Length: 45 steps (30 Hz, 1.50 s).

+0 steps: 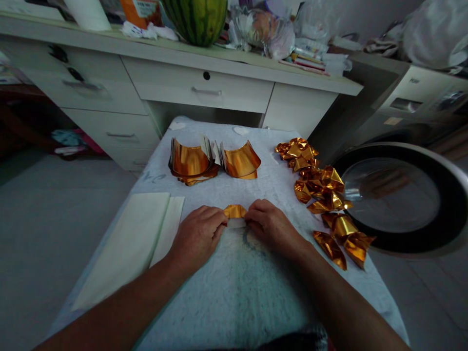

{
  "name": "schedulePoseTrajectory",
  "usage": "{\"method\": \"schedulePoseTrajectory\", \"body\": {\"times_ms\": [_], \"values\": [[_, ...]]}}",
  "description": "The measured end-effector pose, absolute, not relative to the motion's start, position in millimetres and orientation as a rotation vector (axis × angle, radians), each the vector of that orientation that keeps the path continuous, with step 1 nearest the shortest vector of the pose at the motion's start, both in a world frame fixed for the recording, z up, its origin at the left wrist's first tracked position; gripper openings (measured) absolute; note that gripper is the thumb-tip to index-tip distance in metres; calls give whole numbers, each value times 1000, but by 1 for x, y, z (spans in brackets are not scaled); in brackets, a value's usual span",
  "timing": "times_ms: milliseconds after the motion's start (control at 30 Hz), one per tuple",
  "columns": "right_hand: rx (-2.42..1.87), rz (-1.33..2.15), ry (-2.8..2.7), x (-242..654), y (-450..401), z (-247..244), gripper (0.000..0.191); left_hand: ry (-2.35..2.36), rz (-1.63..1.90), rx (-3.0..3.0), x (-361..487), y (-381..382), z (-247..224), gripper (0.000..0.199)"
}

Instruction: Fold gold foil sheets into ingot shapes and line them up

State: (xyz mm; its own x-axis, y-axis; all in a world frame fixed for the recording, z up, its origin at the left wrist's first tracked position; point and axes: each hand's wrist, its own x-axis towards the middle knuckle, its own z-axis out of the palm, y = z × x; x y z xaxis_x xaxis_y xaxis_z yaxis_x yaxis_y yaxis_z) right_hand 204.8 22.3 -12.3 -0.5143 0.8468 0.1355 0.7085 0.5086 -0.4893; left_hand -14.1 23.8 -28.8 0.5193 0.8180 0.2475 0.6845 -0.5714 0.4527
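Between my two hands, low over the cloth-covered table (256,292), is a small piece of gold foil paper (235,211), partly folded. My left hand (201,231) pinches its left end, and my right hand (268,224) pinches the right end; the fingertips hide both ends. Behind my hands lie two stacks of curved gold foil sheets, a left stack (190,161) and a right stack (241,160). To the right of my right hand runs a row of folded gold foil pieces (314,183). Flat white paper sheets (127,234) lie beside my left forearm.
A white desk (234,87) with drawers stands past the table's far edge, carrying a watermelon (197,19), plastic bags and a paper roll (87,14). At the right, a washing machine's open round door (395,195) comes close to the table edge.
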Motion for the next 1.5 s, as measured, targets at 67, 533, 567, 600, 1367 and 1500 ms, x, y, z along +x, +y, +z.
{"method": "schedulePoseTrajectory", "body": {"times_ms": [67, 533, 567, 600, 1367, 1500], "values": [[-1367, 578, -2334, 205, 22, -13, 16, 1259, 627, 2475, -14, 24, -29, 14], [-1177, 530, -2399, 209, 25, -15, 17, 1267, 598, 2521, -14, 23, -29, 13], [-1163, 538, -2394, 209, 25, -16, 17, 1281, 589, 2516, -14, 23, -29, 13], [-1160, 550, -2388, 209, 24, -16, 18, 1300, 576, 2510, -14, 23, -29, 13], [-1470, 573, -2438, 204, 25, -12, 12, 1472, 372, 2484, -10, 24, -26, 25], [-1537, 557, -2445, 201, 25, -10, 17, 1520, 325, 2489, -8, 24, -25, 25]]}}
